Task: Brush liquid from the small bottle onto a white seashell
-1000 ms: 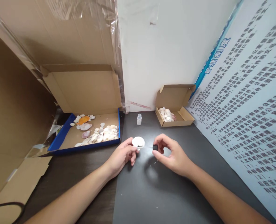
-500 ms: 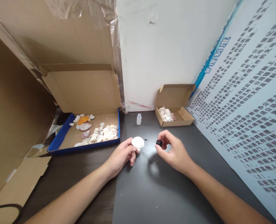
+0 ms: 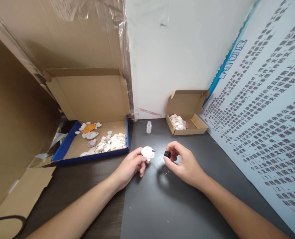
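Note:
In the head view, my left hand [image 3: 132,164] is closed on the edge of a white seashell [image 3: 147,152], thumb in front. My right hand [image 3: 183,161] pinches the black cap of a brush [image 3: 167,154] between thumb and fingers. The brush's thin stem is barely visible, and its dark tip lies over the shell's right side, seemingly touching it. Behind the hands a small clear glass bottle [image 3: 148,127] with a pale label stands upright without a cap.
To the left, an open blue-edged cardboard box [image 3: 90,156] holds many shells and an orange one. At the back right sits a smaller open cardboard box [image 3: 191,132] with white shells. A printed poster [image 3: 259,109] covers the right wall. A dark cable [image 3: 11,218] loops at lower left.
My right hand has moved slightly left with the brush, and its dark tip has gone from just beside the shell to over its right side. My left hand stays nearly still.

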Available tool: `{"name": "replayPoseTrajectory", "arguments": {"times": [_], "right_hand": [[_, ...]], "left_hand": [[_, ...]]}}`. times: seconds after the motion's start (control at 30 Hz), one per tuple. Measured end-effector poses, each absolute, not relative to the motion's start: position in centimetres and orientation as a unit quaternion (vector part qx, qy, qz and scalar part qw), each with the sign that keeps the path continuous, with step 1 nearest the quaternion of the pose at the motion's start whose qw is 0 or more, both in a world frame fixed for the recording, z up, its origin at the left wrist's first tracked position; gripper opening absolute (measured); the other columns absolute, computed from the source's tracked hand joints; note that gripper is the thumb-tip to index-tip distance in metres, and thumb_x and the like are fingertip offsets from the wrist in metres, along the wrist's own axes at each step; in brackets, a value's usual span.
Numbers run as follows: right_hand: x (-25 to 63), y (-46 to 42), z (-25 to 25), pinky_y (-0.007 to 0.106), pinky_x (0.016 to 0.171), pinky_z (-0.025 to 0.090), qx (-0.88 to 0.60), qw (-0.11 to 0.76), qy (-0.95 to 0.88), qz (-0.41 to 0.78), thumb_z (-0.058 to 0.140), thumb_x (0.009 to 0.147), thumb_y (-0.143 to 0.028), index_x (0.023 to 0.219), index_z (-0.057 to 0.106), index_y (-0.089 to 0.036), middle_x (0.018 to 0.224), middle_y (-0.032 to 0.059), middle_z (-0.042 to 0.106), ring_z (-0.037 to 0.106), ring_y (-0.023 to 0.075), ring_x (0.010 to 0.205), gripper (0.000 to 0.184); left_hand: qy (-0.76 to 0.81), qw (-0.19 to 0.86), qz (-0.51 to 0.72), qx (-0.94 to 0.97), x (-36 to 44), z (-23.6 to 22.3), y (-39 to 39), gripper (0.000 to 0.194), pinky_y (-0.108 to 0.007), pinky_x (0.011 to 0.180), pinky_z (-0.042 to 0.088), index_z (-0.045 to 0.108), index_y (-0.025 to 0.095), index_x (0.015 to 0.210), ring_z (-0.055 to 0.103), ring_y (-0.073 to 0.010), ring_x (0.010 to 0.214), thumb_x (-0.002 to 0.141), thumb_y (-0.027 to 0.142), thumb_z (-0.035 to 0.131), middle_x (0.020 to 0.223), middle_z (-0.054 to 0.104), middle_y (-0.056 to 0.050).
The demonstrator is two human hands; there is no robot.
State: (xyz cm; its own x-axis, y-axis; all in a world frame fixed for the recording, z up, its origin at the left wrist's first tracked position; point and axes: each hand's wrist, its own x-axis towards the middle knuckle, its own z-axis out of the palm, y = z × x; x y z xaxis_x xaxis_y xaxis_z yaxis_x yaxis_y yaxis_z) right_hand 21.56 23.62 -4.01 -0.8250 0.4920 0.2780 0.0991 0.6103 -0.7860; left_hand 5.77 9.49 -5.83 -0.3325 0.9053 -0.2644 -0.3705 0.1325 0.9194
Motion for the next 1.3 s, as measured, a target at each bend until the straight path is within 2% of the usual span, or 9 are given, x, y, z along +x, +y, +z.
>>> {"name": "replayPoseTrajectory", "arguments": {"times": [0.1, 0.27, 0.4, 0.53, 0.67, 0.8, 0.97, 1.13, 1.3], "right_hand": [[21.53, 23.69, -4.0, 0.028, 0.063, 0.042, -0.2, 0.262, -0.851, 0.409, 0.059, 0.081, -0.021, 0.088, 0.048, -0.022, 0.073, -0.0027, 0.051, 0.049, 0.0134, 0.064, 0.013], [21.43, 23.74, -4.05, 0.028, 0.063, 0.042, -0.152, 0.228, -0.857, 0.436, 0.058, 0.083, -0.021, 0.09, 0.05, -0.022, 0.073, -0.0028, 0.05, 0.049, 0.0129, 0.064, 0.01], [21.44, 23.85, -4.22, 0.028, 0.062, 0.041, -0.194, 0.264, -0.845, 0.422, 0.059, 0.082, -0.021, 0.089, 0.05, -0.022, 0.074, -0.0028, 0.05, 0.048, 0.0129, 0.063, 0.012], [21.43, 23.79, -4.32, 0.028, 0.063, 0.043, -0.145, 0.227, -0.843, 0.466, 0.058, 0.084, -0.023, 0.093, 0.052, -0.021, 0.074, -0.0024, 0.05, 0.05, 0.013, 0.064, 0.011], [21.37, 23.89, -4.39, 0.027, 0.062, 0.042, -0.184, 0.28, -0.843, 0.421, 0.059, 0.083, -0.019, 0.094, 0.053, -0.022, 0.078, -0.0018, 0.049, 0.047, 0.0122, 0.064, 0.013], [21.45, 24.0, -4.47, 0.027, 0.063, 0.044, -0.139, 0.251, -0.83, 0.479, 0.057, 0.087, -0.022, 0.099, 0.053, -0.022, 0.078, -0.0018, 0.049, 0.05, 0.0125, 0.066, 0.013], [21.5, 24.06, -4.53, 0.027, 0.063, 0.043, -0.171, 0.282, -0.838, 0.434, 0.058, 0.085, -0.019, 0.099, 0.055, -0.022, 0.083, -0.0006, 0.049, 0.049, 0.0118, 0.065, 0.015], [21.46, 23.94, -4.43, 0.027, 0.063, 0.044, -0.138, 0.24, -0.826, 0.492, 0.057, 0.087, -0.023, 0.101, 0.053, -0.022, 0.073, -0.0027, 0.049, 0.051, 0.0126, 0.064, 0.014], [21.38, 23.87, -4.18, 0.027, 0.062, 0.043, -0.182, 0.289, -0.825, 0.451, 0.059, 0.084, -0.021, 0.097, 0.053, -0.021, 0.075, -0.0017, 0.049, 0.049, 0.0127, 0.064, 0.014]], "left_hand": [[0.544, 0.522, 0.607, 0.25, 5.77, -5.82, 9.48, 0.014, -0.02, 0.042, 0.037, 0.051, 0.017, 0.08, 0.04, -0.0043, 0.043, 0.075, 0.027, 0.059, 0.068, 0.053, 0.004], [0.54, 0.52, 0.612, 0.253, 5.77, -5.92, 9.6, 0.015, -0.019, 0.042, 0.038, 0.049, 0.017, 0.08, 0.041, -0.0036, 0.043, 0.077, 0.027, 0.06, 0.069, 0.053, 0.005], [0.54, 0.519, 0.609, 0.26, 5.72, -6.11, 9.66, 0.013, -0.018, 0.042, 0.038, 0.05, 0.017, 0.082, 0.04, -0.0031, 0.043, 0.078, 0.026, 0.059, 0.07, 0.053, 0.005], [0.539, 0.516, 0.61, 0.265, 5.66, -6.18, 9.76, 0.013, -0.019, 0.042, 0.039, 0.049, 0.018, 0.081, 0.041, -0.0033, 0.042, 0.078, 0.026, 0.058, 0.069, 0.052, 0.006], [0.543, 0.517, 0.605, 0.266, 5.64, -6.24, 9.82, 0.012, -0.018, 0.042, 0.038, 0.049, 0.018, 0.082, 0.04, -0.0034, 0.042, 0.079, 0.025, 0.058, 0.068, 0.051, 0.006], [0.548, 0.517, 0.602, 0.266, 5.72, -6.33, 9.73, 0.012, -0.019, 0.042, 0.038, 0.049, 0.018, 0.082, 0.04, -0.0033, 0.043, 0.079, 0.026, 0.057, 0.071, 0.052, 0.005], [0.556, 0.514, 0.588, 0.284, 5.72, -6.52, 9.54, 0.01, -0.019, 0.044, 0.038, 0.048, 0.019, 0.082, 0.039, -0.0038, 0.044, 0.078, 0.025, 0.055, 0.068, 0.048, 0.006], [0.566, 0.507, 0.57, 0.314, 5.7, -6.67, 9.48, 0.008, -0.019, 0.047, 0.038, 0.048, 0.019, 0.084, 0.037, -0.0049, 0.045, 0.079, 0.024, 0.052, 0.063, 0.043, 0.007], [0.569, 0.502, 0.563, 0.328, 5.66, -6.77, 9.48, 0.009, -0.019, 0.048, 0.036, 0.049, 0.019, 0.086, 0.036, -0.0054, 0.046, 0.082, 0.027, 0.053, 0.06, 0.041, 0.008]]}}
